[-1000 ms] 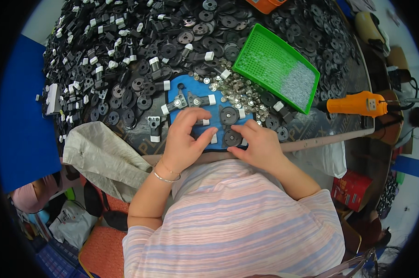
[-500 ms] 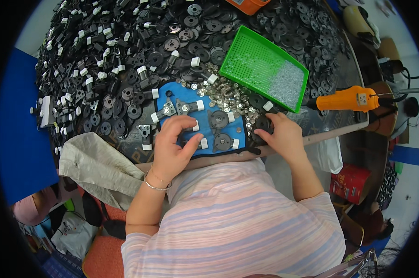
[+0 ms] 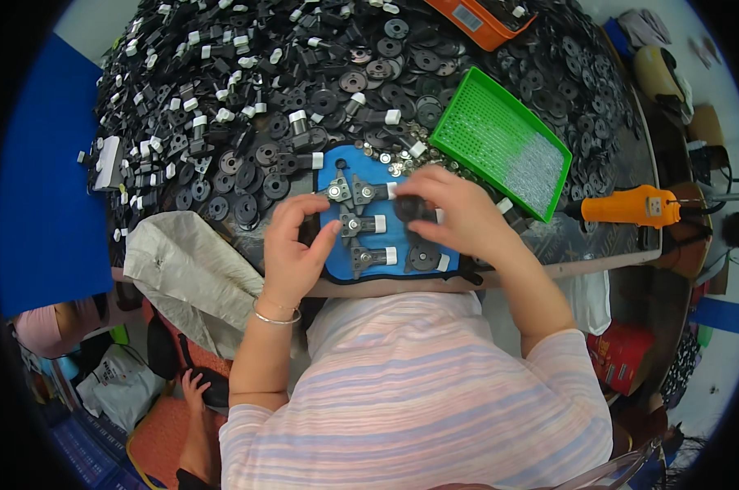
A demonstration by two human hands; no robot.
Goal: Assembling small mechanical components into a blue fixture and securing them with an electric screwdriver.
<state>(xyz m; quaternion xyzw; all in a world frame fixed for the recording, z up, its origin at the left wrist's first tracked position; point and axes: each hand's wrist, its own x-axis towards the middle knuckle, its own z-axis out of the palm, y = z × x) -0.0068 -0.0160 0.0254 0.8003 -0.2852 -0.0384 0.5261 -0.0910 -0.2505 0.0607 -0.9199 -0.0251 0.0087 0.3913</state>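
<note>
- The tabletop point(image 3: 606, 261) carries a deep heap of black discs point(image 3: 337, 73) and white-capped parts across its far half, right up to the far edge of the blue jig point(image 3: 402, 245). In my judgement a brush from either forearm could roll loose discs onto the jig.
- A green tray point(image 3: 500, 143) lies just right of the jig, at its far corner, and an orange tool point(image 3: 631, 206) rests further right. A wide swing of the right elbow might knock either.
- The jig lies at the near edge of the tabletop, in front of the person. Seated parts lie in rows on it. It sits close to the rim, so a hard push toward the person could slide it off.
- The right hand point(image 3: 455, 214) reaches in from the right, knuckles up, over the jig's far right part. Its grip is pinched on a black disc point(image 3: 408, 208) held over the jig. A loose pinch could drop the disc askew on its seat.
- The left hand point(image 3: 292, 249) rests at the jig's left edge, wrist straight, bracelet at the wrist. Its fingers curl with the thumb stretched toward a seated part; I cannot tell whether it grips anything.
</note>
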